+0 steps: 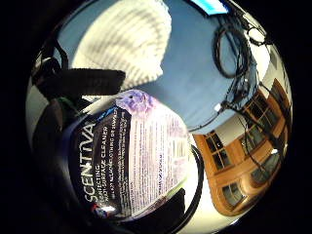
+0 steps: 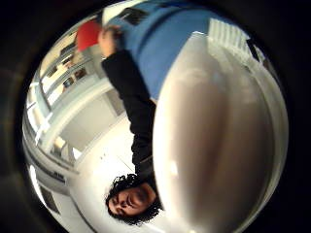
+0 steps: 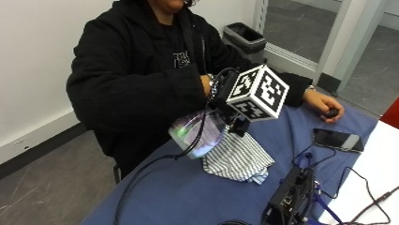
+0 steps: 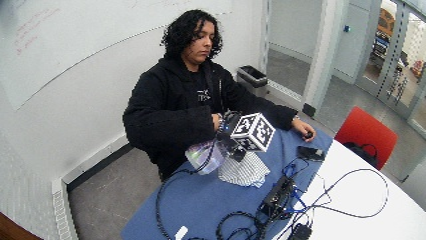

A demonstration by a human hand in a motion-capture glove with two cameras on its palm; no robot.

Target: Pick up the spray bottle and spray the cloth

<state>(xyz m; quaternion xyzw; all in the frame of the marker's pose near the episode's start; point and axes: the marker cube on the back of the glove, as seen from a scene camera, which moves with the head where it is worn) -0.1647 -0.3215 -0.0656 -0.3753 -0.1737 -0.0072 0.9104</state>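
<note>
In the outside view my gloved right hand (image 3: 219, 96) holds the spray bottle (image 3: 197, 135) lifted off the table and tilted, just beside the striped cloth (image 3: 239, 158). The bottle's printed label (image 1: 132, 157) fills the little finger side palm view, with a black gloved finger (image 1: 84, 81) curled across it. Beyond the bottle the cloth (image 1: 127, 43) lies crumpled on the blue table cover (image 1: 197, 83). The bottle's pale body (image 2: 218, 145) fills much of the thumb side palm view. In the wide outside view the bottle (image 4: 203, 156) hangs left of the cloth (image 4: 243, 171).
The bare left hand (image 3: 320, 103) rests on the table's far side, beside a small black object (image 3: 332, 113). A phone (image 3: 337, 139) lies near it. A black box (image 3: 289, 193) and several cables (image 4: 346, 192) crowd the near right. A red chair (image 4: 363, 133) stands past the table.
</note>
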